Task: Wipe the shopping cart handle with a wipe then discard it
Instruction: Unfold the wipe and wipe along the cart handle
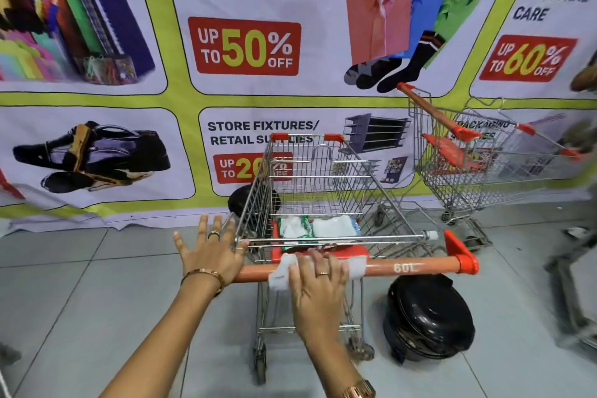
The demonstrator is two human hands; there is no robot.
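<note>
The wire shopping cart (310,178) stands in front of me with its orange handle (403,267) running left to right. My right hand (318,278) presses a white wipe (280,273) over the handle's middle-left part, the wipe draped on both sides of the hand. At the handle's left end rests the palm of my left hand (210,252), fingers spread and lifted, holding nothing. On the red child seat lie a green wipes packet (297,229) and a white packet (334,225).
A black lidded bin (426,317) stands on the tiled floor just right of the cart, below the handle. A second cart (468,152) sits at the back right against the banner wall. Another black object (240,200) lies behind the cart's left side.
</note>
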